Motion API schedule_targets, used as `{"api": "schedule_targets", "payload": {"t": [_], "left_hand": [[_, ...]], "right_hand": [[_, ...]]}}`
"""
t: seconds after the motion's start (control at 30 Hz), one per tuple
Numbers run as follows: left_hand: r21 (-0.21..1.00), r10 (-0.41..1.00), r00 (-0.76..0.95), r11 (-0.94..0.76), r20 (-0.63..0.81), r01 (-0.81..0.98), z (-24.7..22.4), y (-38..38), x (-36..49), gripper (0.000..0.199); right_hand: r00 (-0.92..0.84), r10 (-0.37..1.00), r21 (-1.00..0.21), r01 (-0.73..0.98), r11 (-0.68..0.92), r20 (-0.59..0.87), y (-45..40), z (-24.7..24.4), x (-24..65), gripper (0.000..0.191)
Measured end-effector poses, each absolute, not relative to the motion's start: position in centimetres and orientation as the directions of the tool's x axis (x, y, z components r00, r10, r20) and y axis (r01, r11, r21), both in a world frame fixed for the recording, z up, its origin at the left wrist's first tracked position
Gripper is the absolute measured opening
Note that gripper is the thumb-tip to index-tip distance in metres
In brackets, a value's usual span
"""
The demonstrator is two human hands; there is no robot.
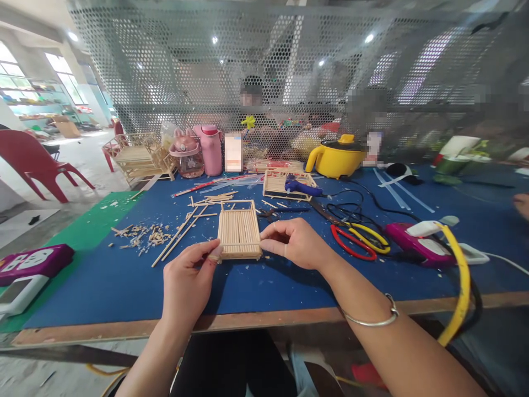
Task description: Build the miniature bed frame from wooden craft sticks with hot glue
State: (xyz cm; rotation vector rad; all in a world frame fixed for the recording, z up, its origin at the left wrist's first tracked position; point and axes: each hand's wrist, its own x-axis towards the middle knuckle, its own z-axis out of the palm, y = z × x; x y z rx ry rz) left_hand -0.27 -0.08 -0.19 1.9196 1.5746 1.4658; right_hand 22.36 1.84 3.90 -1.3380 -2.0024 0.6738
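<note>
Between my hands is a small wooden stick frame (239,226), built of pale round sticks laid side by side with a low rail along its edges. My left hand (190,270) pinches its near left corner between thumb and fingers. At the near right corner, my right hand (291,242) grips with thumb and forefinger. Loose sticks (179,234) lie just left of the frame. Behind it, a blue glue gun (303,187) rests on a second stick frame (273,190). Dark pliers or cutters (266,213) lie partly hidden beyond my right hand.
Stick offcuts (151,236) are scattered at left. Red-and-yellow-handled scissors (355,242), a purple power strip (417,242) and cables lie at right. A pink flask (211,150) and yellow pot (339,157) stand before a perforated metal screen (173,66). A person (252,102) sits behind the screen.
</note>
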Motion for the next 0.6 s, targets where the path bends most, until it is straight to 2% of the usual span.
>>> {"api": "schedule_targets", "payload": {"t": [0.23, 0.33, 0.5, 0.6], "left_hand": [[0.716, 0.839, -0.093, -0.392, 0.535, 0.577, -0.2, -0.1, -0.3, 0.018], [0.712, 0.837, -0.082, -0.403, 0.540, 0.574, -0.3, -0.1, -0.2, 0.018], [0.722, 0.845, -0.082, -0.396, 0.529, 0.567, -0.3, -0.1, -0.3, 0.018], [0.730, 0.850, -0.079, -0.395, 0.520, 0.557, -0.3, 0.0, -0.2, 0.018]], "right_hand": [[-0.236, 0.911, -0.634, 0.658, 0.407, 0.339, 1.5, 3.8, 22.3, 0.012], [-0.200, 0.898, -0.597, 0.687, 0.414, 0.392, 1.5, 3.8, 22.3, 0.017], [-0.291, 0.867, -0.523, 0.704, 0.480, 0.404, 1.0, 3.9, 22.3, 0.010], [-0.328, 0.818, -0.433, 0.722, 0.539, 0.472, 0.6, 3.8, 22.1, 0.011]]}}
